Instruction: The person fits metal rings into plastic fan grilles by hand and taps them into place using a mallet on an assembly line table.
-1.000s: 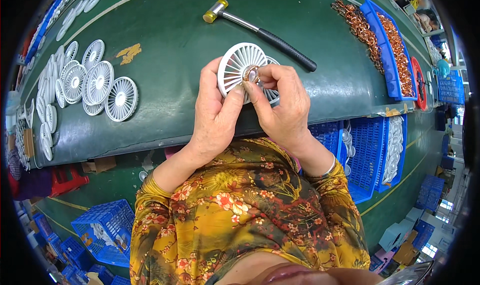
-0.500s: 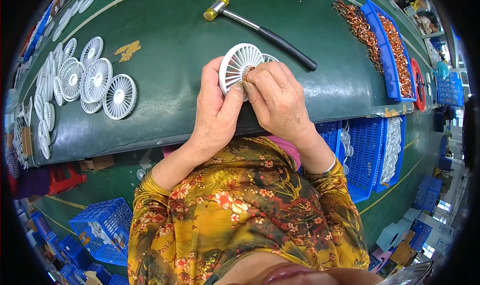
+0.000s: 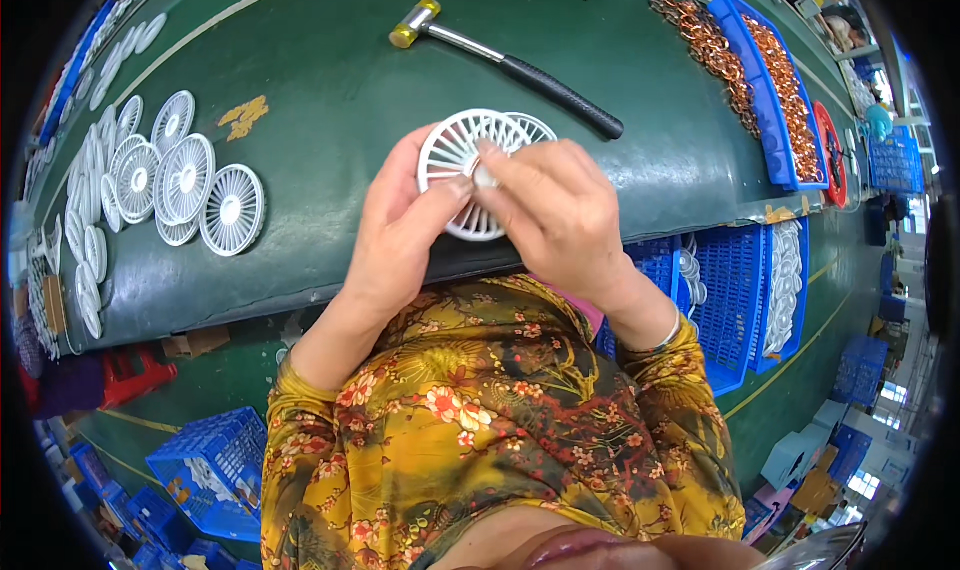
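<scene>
A white spoked plastic disc [image 3: 456,138] is tilted up over the table's near edge, its rim held in my left hand [image 3: 390,230] with the thumb across the front. My right hand [image 3: 568,205] has its thumb and bent fingers closed about the hub; the fingertips are slightly blurred. No copper-coloured ring shows at the hub, though the fingers cover part of it. Behind the held disc, a second white disc [image 3: 538,128] shows partly, mostly hidden by my right hand.
A mallet [image 3: 510,65] with yellow faces and a black grip lies beyond my hands. Several loose white discs [image 3: 232,210] spread at left. At right are copper-coloured rings [image 3: 705,50] and a blue tray [image 3: 752,80] of them. Blue crates [image 3: 728,280] stand below the table's right edge.
The held disc has turned to face me more and dropped slightly. The copper-coloured ring seen at its hub is out of sight. Both hands have shifted a little, and the view has moved slightly.
</scene>
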`<state>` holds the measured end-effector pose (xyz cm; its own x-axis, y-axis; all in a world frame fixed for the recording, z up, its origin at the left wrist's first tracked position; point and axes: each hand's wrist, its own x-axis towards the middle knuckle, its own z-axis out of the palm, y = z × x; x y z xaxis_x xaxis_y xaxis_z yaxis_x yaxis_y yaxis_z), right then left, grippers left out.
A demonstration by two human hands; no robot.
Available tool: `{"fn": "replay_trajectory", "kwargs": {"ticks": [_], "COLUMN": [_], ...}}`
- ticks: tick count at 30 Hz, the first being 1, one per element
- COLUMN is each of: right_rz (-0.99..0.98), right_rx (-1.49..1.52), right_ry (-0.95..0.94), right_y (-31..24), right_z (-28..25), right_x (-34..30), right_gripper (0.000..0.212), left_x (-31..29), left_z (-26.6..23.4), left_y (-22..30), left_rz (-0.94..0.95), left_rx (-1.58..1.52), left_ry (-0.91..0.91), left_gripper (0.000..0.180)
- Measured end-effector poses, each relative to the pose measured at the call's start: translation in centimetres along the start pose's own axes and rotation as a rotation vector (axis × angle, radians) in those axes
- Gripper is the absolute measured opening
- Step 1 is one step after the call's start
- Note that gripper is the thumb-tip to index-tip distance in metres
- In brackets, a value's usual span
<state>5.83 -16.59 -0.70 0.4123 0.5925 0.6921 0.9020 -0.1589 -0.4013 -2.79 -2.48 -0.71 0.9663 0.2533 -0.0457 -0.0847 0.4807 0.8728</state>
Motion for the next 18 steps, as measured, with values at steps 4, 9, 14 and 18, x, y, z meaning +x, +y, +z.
{"fn": "replay_trajectory", "kwargs": {"ticks": [4,9,14,18], "right_rz": [-0.096,0.040,0.497,0.749], "right_rx": [0.035,0.236,-0.287,-0.740], "right_ry": [-0.084,-0.144,0.117,0.102], "right_y": [0.1,4.3,16.3,25.4], "right_z": [-1.9,-1.9,-7.2,-11.4], "right_x": [0.0,-0.3,0.7,-0.2], "right_gripper": [0.034,0.035,0.038,0.038], "left_x": [-0.5,-0.2,0.1,0.4], "left_z": [0.5,0.1,-2.3,-4.1], "left_y": [0.2,-0.1,-0.9,-1.0], "left_rz": [0.006,0.318,0.631,0.623], "left_rx": [0.122,0.454,0.772,1.157], "left_ry": [-0.038,0.074,0.321,0.337], "left_gripper": [0.040,0.038,0.038,0.036]}}
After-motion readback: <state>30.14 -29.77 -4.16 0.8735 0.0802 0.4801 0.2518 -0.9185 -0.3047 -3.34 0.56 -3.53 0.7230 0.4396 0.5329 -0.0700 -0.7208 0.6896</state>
